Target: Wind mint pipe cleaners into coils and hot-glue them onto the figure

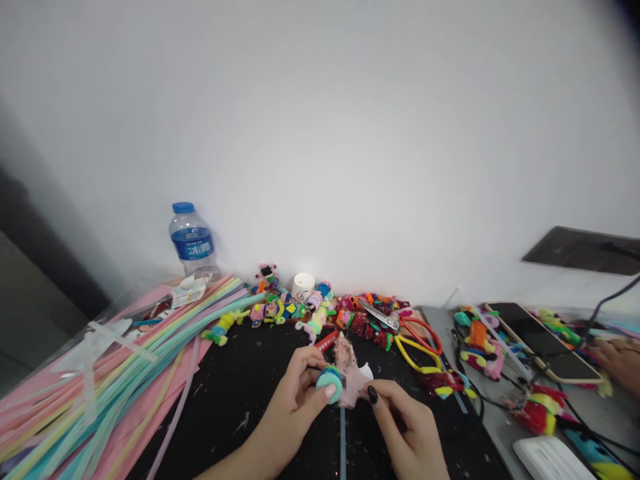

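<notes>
Between the thumb and fingers of my left hand is a round coil of fuzzy pipe cleaner, teal in front with blue and green behind. My right hand is pinched closed just to the right of it; what it grips, if anything, is too small to make out. Between the hands lies a pale pink object with a lumpy, crusted tip pointing at the wall, perhaps a glue gun. From its near end a translucent bluish stick runs toward me. Some white piece shows behind my right fingertips.
Scissors with red and yellow handles lie on small pipe-cleaner figures along the wall. Bundled pastel pipe cleaners and a water bottle are left. Right are a phone, cables, a white box and another person's hand.
</notes>
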{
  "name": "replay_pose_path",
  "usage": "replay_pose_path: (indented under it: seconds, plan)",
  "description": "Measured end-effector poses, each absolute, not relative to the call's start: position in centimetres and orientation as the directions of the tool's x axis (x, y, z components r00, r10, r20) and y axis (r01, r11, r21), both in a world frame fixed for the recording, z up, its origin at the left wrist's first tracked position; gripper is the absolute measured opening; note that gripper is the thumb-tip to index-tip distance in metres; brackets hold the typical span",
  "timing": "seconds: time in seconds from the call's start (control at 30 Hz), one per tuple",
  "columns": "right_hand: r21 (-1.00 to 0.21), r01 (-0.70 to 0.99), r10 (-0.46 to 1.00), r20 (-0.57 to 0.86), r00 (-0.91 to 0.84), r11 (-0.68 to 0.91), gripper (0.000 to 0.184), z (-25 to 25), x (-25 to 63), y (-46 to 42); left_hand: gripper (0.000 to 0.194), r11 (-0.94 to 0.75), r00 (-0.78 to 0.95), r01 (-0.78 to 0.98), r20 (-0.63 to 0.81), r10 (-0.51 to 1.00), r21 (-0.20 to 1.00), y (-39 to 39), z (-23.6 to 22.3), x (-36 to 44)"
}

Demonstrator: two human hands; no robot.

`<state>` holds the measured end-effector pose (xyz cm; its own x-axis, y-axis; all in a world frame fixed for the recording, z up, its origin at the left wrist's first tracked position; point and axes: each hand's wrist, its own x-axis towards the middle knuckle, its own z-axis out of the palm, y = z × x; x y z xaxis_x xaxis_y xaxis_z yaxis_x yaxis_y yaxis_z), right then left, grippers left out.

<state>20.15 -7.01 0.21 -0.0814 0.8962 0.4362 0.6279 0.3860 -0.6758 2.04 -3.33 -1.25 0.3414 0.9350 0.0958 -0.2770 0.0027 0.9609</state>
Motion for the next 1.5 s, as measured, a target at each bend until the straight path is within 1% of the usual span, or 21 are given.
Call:
replay_pose_path:
  seconds: [0.13,0.27,0.43,0.57,0.73,0.83,0.97,1.1,1.13,1.23,1.37,1.47,1.5]
  plan:
    - [-0.668,0.64,0.898,0.431,-0.082,0.38,0.017,0.2,20.3,-7.1,0.021,-0.018,0.337,-0.251,0.104,0.936,0.968,-3.3,-1.3,2.0]
    - [-0.686,0.63,0.905,0.421,-0.066,0.364,0.018,0.2,20.3,-7.0,0.027,-0.02,0.287,-0.223,0.086,0.954,0.975,-3.0,-1.4,2.0]
    - [-0.689,0.616,0.894,0.444,-0.059,0.383,0.019,0.4,20.1,-6.8,0.032,-0.021,0.237,-0.159,0.059,0.97,0.987,-2.8,-1.3,1.6]
    - [-0.691,0.607,0.889,0.455,-0.055,0.391,0.017,0.4,20.1,-6.9,0.032,-0.085,0.213,-0.052,0.094,0.973,0.995,-2.5,-1.2,1.3]
    - [-0.691,0.615,0.897,0.438,-0.061,0.38,0.017,0.4,20.1,-7.1,0.04,-0.122,0.193,-0.006,0.121,0.974,0.993,-2.1,-1.4,1.2]
    - [-0.675,0.64,0.899,0.433,-0.059,0.367,0.017,0.1,20.2,-7.0,0.044,-0.095,0.162,-0.023,0.097,0.982,0.995,-1.7,-1.6,1.2]
    - [-0.663,0.656,0.894,0.445,-0.041,0.36,0.009,-0.3,20.1,-6.8,0.046,-0.032,0.115,-0.143,0.049,0.992,0.989,-0.8,-1.8,1.1]
    - [-0.626,0.699,0.899,0.434,-0.056,0.346,0.02,-0.5,19.8,-6.5,0.044,0.033,0.053,-0.226,-0.022,0.998,0.974,-0.2,-1.8,0.8]
    - [-0.619,0.708,0.906,0.418,-0.07,0.34,0.019,-0.5,19.6,-6.4,0.044,0.046,0.04,-0.231,-0.038,0.998,0.972,-0.1,-1.8,0.7]
    - [-0.61,0.722,0.93,0.342,-0.133,0.327,0.006,-0.5,19.0,-6.0,0.045,0.06,0.018,-0.236,-0.057,0.998,0.97,0.0,-1.6,0.6]
    - [-0.575,0.735,0.929,0.295,-0.225,0.361,0.021,0.1,18.3,-5.4,0.045,0.069,-0.001,-0.246,-0.071,0.997,0.967,-0.1,-1.5,0.5]
    - [-0.512,0.75,0.905,0.311,-0.292,0.418,0.022,1.7,17.7,-4.2,0.045,0.068,-0.005,-0.251,-0.071,0.997,0.966,0.0,-1.7,0.5]
    - [-0.477,0.752,0.885,0.339,-0.32,0.455,0.022,2.3,17.3,-3.6,0.044,0.062,-0.004,-0.254,-0.065,0.998,0.965,0.0,-1.8,0.6]
